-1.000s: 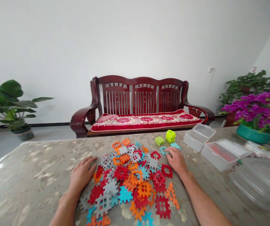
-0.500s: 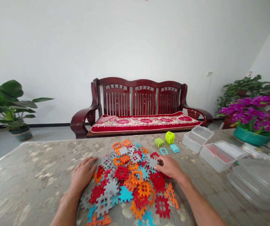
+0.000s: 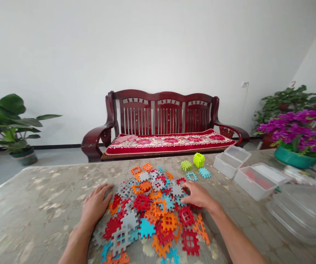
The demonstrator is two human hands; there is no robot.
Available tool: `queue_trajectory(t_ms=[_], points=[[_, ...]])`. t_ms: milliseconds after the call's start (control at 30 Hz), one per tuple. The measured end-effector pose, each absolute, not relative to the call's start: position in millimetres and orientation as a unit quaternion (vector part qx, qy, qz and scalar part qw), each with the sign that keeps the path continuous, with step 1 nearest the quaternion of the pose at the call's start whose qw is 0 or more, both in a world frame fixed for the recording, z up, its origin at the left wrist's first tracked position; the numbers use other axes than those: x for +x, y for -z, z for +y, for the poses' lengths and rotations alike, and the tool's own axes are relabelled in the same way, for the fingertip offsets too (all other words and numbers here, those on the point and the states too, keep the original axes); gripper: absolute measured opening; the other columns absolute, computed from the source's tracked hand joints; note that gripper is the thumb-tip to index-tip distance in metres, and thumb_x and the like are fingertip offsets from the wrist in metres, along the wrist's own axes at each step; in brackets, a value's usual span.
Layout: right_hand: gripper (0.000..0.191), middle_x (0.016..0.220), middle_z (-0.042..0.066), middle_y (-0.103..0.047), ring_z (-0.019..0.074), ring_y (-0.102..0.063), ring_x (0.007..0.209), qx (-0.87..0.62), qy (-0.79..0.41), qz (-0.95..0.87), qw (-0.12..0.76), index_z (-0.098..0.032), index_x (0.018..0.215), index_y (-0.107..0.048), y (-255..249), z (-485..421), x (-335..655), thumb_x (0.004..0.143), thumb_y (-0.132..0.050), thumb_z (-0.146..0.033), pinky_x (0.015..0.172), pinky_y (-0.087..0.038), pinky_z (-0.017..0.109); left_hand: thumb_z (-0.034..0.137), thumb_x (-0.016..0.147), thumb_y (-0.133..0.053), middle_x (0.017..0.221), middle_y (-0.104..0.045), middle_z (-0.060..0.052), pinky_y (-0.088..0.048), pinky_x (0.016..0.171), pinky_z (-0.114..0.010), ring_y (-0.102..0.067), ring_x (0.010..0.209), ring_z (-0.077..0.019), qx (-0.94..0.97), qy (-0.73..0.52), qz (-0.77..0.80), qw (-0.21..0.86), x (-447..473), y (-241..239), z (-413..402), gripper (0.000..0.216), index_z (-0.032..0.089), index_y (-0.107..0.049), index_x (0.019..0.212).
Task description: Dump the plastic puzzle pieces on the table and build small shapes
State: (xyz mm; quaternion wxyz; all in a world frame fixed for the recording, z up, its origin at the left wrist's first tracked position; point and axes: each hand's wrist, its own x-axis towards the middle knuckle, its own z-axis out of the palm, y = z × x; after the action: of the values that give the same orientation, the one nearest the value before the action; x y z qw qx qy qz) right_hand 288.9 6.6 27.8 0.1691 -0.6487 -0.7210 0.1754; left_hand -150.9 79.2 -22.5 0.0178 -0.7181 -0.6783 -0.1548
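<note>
A heap of notched plastic building tiles in red, orange, grey and blue [image 3: 147, 228] lies between my hands. My left hand [image 3: 98, 200] rests flat on the table along the heap's left edge, fingers stretched out and holding nothing. At the right edge, my right hand [image 3: 198, 196] is open, with thumb and forefinger apart beside a flat grey tile [image 3: 177, 190]. Its other fingers are partly hidden. Just below this hand lies a red window tile [image 3: 186, 216]. Beyond the heap are a lime-green tile cube [image 3: 199, 160], a green tile [image 3: 186, 165] and blue tiles [image 3: 204, 172].
Two open clear plastic boxes [image 3: 225, 165] stand at the right, one with something red inside. Closer in is a clear lidded container [image 3: 302, 216]. A purple flower pot [image 3: 295, 157] sits at the far right. A wooden bench [image 3: 169, 97] is behind the table [image 3: 42, 198].
My right thumb and forefinger have spread apart, and the grey tile by them has shifted slightly left. A red window tile now shows below that hand. The left hand has stayed in place.
</note>
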Motion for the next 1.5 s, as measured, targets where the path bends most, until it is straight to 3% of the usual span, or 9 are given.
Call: queue_trajectory(t_ms=[133,367,633,800,1033,1300,1500], points=[[0.043,0.1,0.004,-0.067,0.0224,-0.06,0.094,-0.648,-0.181,-0.715,0.192,-0.021,0.1,-0.069,-20.1,10.3,290.4,0.06,-0.078,-0.034,0.081,-0.044,0.031,0.037,0.092,-0.037,0.137,-0.059,-0.004,-0.039,0.108,-0.038,-0.055,0.125,-0.0226,-0.718,0.156,-0.679,0.009,-149.3,20.0,77.5,0.043,0.029,-0.063,0.125],[0.024,0.091,0.002,-0.07,0.0173,-0.062,0.081,-0.637,-0.204,-0.686,0.286,-0.021,0.086,-0.07,-19.1,12.7,282.4,0.063,-0.071,-0.021,0.072,-0.045,0.027,0.036,0.09,-0.041,0.136,-0.06,-0.003,-0.04,0.107,-0.038,-0.056,0.123,-0.023,-0.716,0.168,-0.678,0.013,-147.4,17.9,75.8,0.041,0.029,-0.064,0.123],[0.019,0.083,0.001,-0.074,0.0182,-0.067,0.078,-0.617,-0.281,-0.638,0.365,-0.02,0.083,-0.069,-16.6,16.8,282.7,0.067,-0.058,-0.018,0.075,-0.05,0.029,0.037,0.093,-0.036,0.138,-0.058,-0.004,-0.039,0.108,-0.038,-0.054,0.126,-0.0225,-0.725,0.146,-0.674,0.012,-149.5,19.0,76.9,0.043,0.029,-0.061,0.127],[0.016,0.079,0.002,-0.073,0.0194,-0.067,0.074,-0.626,-0.266,-0.622,0.387,-0.02,0.079,-0.069,-16.9,20.6,289.9,0.068,-0.058,-0.023,0.074,-0.051,0.031,0.038,0.093,-0.036,0.138,-0.058,-0.004,-0.039,0.108,-0.038,-0.054,0.125,-0.0226,-0.723,0.142,-0.675,0.016,-151.3,22.4,78.7,0.043,0.029,-0.061,0.127],[0.022,0.09,0.005,-0.074,0.021,-0.068,0.085,-0.634,-0.179,-0.59,0.467,-0.02,0.09,-0.069,-21.7,22.7,302.0,0.073,-0.055,-0.023,0.081,-0.052,0.035,0.038,0.092,-0.037,0.137,-0.059,-0.004,-0.04,0.107,-0.039,-0.055,0.125,-0.0236,-0.723,0.151,-0.673,0.014,-150.8,22.0,78.7,0.043,0.029,-0.062,0.126],[0.021,0.083,0.004,-0.071,0.0198,-0.065,0.085,-0.56,-0.122,-0.678,0.46,-0.023,0.08,-0.071,-20.9,16.1,290.1,0.081,-0.05,-0.021,0.083,-0.05,0.034,0.039,0.092,-0.035,0.14,-0.056,-0.005,-0.04,0.107,-0.041,-0.054,0.126,-0.0246,-0.715,0.138,-0.685,-0.004,-149.0,16.8,76.9,0.045,0.029,-0.061,0.128],[0.033,0.105,0.007,-0.071,0.0215,-0.064,0.092,-0.643,-0.11,-0.644,0.399,-0.022,0.105,-0.069,-14.3,16.3,294.6,0.075,-0.056,-0.024,0.086,-0.05,0.036,0.038,0.092,-0.038,0.137,-0.059,-0.004,-0.04,0.107,-0.039,-0.055,0.124,-0.0235,-0.717,0.147,-0.682,0.003,-148.6,17.2,77.0,0.043,0.03,-0.062,0.126]])
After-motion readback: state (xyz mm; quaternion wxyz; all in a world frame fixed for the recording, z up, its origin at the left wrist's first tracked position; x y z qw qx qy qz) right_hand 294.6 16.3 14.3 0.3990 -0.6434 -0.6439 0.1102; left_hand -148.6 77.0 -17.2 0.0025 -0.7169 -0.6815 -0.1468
